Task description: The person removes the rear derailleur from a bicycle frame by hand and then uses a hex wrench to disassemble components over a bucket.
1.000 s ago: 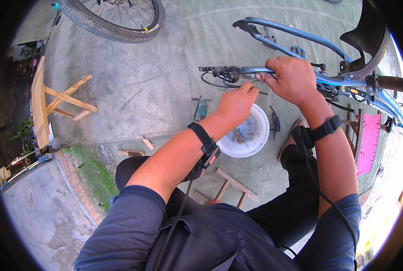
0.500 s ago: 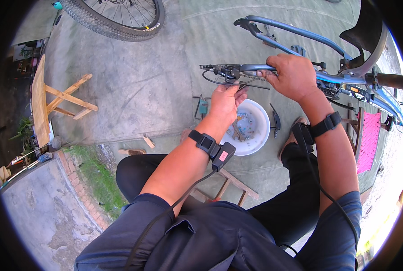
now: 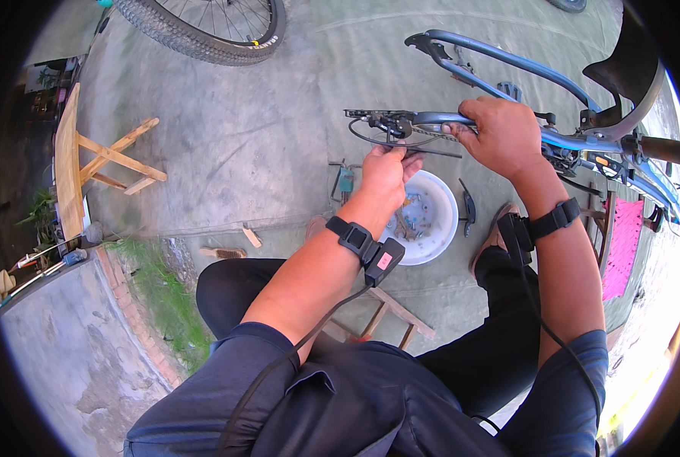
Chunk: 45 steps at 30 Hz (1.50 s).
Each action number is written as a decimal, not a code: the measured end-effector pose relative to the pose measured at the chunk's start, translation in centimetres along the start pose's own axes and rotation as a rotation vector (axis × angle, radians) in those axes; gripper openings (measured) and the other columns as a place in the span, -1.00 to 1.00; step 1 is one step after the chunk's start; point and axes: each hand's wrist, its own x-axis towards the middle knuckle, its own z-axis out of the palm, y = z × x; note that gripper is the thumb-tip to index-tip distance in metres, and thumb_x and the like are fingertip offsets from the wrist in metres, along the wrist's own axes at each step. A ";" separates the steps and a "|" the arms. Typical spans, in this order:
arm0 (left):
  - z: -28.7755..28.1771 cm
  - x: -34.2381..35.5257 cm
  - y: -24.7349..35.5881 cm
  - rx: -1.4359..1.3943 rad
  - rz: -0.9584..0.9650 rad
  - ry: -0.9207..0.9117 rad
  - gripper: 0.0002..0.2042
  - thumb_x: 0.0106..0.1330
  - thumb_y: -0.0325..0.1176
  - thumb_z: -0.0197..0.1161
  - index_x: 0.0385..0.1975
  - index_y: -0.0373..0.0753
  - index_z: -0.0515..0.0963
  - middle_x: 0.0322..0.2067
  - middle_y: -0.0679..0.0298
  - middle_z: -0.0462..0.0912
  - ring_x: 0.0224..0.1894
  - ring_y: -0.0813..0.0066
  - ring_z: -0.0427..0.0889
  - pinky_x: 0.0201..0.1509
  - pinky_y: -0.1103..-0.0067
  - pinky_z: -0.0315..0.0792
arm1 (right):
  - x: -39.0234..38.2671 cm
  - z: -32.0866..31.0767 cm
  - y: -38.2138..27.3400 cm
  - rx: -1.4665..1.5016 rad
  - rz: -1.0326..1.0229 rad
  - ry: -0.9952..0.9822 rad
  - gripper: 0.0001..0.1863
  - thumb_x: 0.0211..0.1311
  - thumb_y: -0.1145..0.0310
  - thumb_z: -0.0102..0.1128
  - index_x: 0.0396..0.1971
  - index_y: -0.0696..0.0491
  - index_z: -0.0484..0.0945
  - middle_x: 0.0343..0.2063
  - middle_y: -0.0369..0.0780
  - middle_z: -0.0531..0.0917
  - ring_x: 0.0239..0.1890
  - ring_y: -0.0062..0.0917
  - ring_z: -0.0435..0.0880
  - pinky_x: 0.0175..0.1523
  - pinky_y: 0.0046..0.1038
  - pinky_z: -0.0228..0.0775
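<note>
A blue bicycle frame (image 3: 559, 137) lies across the upper right, its rear end toward the middle. My right hand (image 3: 501, 131) is wrapped round one of its rear tubes, thumb along the underside. Just left of it, at that tube's end, is a black rear derailleur (image 3: 392, 123) with a looping black cable (image 3: 367, 139) and a stretch of chain. Below the derailleur my left hand (image 3: 386, 175) is closed, thumb and fingers pinched together. A thin dark piece rises from the fingertips toward the derailleur; its kind is too small to tell.
A white basin (image 3: 433, 247) with small parts in liquid stands below my hands. Beside it lie a dark folding tool (image 3: 469, 207) and a teal hex key set (image 3: 345, 181). A brush (image 3: 223, 253), a wheel (image 3: 203, 44), a wooden stool (image 3: 69, 164) and a pink woven seat (image 3: 622, 247) surround me.
The view has shifted slightly. My left fingertips sit a little lower below the derailleur, showing more of the thin dark piece. My right hand keeps its hold on the frame.
</note>
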 end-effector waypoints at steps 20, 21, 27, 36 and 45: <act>-3.8 0.1 0.1 -0.374 -0.171 -0.304 -0.86 0.43 -0.37 0.06 -0.26 -0.29 0.52 -0.34 0.23 0.66 -0.27 0.42 0.67 -0.33 0.63 0.61 | -0.1 0.1 0.2 -0.011 -0.012 0.017 -0.63 0.03 0.01 0.33 -0.60 0.02 0.55 -0.67 -0.21 0.55 -0.57 -0.25 0.57 -0.48 -0.25 0.35; -3.9 0.3 0.1 -0.404 -0.190 -0.297 -0.86 0.43 -0.37 0.07 -0.27 -0.29 0.53 -0.34 0.24 0.66 -0.27 0.43 0.67 -0.35 0.64 0.60 | -0.1 0.2 0.2 -0.010 -0.013 0.018 -0.63 0.03 0.01 0.33 -0.60 0.02 0.55 -0.67 -0.21 0.55 -0.57 -0.25 0.57 -0.48 -0.25 0.35; -4.5 1.2 0.1 -0.493 -0.233 -0.332 -0.84 0.42 -0.34 0.08 -0.28 -0.30 0.53 -0.37 0.28 0.66 -0.37 0.52 0.63 -0.41 0.68 0.55 | 0.0 0.1 0.1 -0.013 -0.019 0.012 -0.63 0.03 0.00 0.33 -0.60 0.02 0.55 -0.67 -0.21 0.55 -0.57 -0.25 0.57 -0.48 -0.25 0.35; -4.0 1.2 -0.1 -0.715 -0.344 -0.435 -0.83 0.39 -0.32 0.14 -0.26 -0.30 0.55 -0.37 0.28 0.63 -0.43 0.58 0.59 -0.45 0.69 0.46 | 0.0 0.0 0.0 -0.002 -0.003 0.000 -0.64 0.03 0.01 0.33 -0.58 0.02 0.56 -0.67 -0.20 0.55 -0.56 -0.24 0.57 -0.48 -0.23 0.35; -3.0 1.3 0.9 -0.418 -0.096 -0.441 -0.84 0.42 -0.33 0.10 -0.17 -0.25 0.53 -0.26 0.18 0.67 -0.35 0.49 0.66 -0.41 0.65 0.54 | 0.1 0.0 -0.1 -0.008 0.011 -0.010 -0.64 0.02 0.01 0.33 -0.59 0.01 0.56 -0.66 -0.21 0.56 -0.56 -0.25 0.58 -0.47 -0.24 0.36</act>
